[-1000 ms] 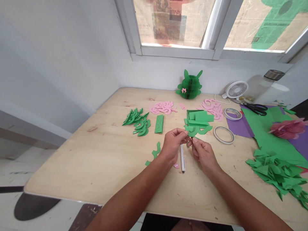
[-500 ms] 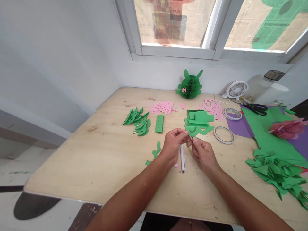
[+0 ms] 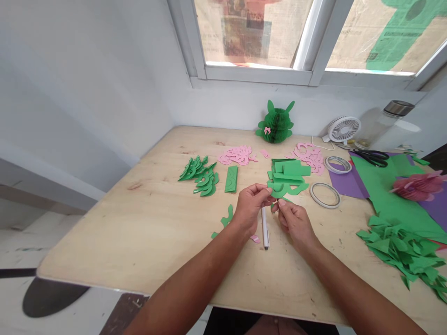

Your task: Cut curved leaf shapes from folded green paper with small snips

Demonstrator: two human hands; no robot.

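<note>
My left hand (image 3: 252, 208) pinches the edge of a curvy green paper piece (image 3: 282, 190) at the middle of the table. Close beside it, my right hand (image 3: 294, 220) has its fingertips pressed together at the lower edge of that paper; anything between them is too small to name. Behind the hands lies a stack of folded green paper (image 3: 288, 168). A white pen (image 3: 265, 230) rests on the table between my wrists. Left of the stack is a folded green strip with drawn curves (image 3: 231, 179).
Around lie green cutouts (image 3: 202, 177), pink cutouts (image 3: 237, 155), tape rolls (image 3: 324, 195), black scissors (image 3: 372, 158) and green scraps (image 3: 405, 253). By the wall stand a green paper figure (image 3: 275, 125), a small fan (image 3: 344, 129) and a bottle (image 3: 384, 123).
The curvy green paper has shifted slightly to the left and turned a little at my fingertips. Both hands stay in nearly the same place.
</note>
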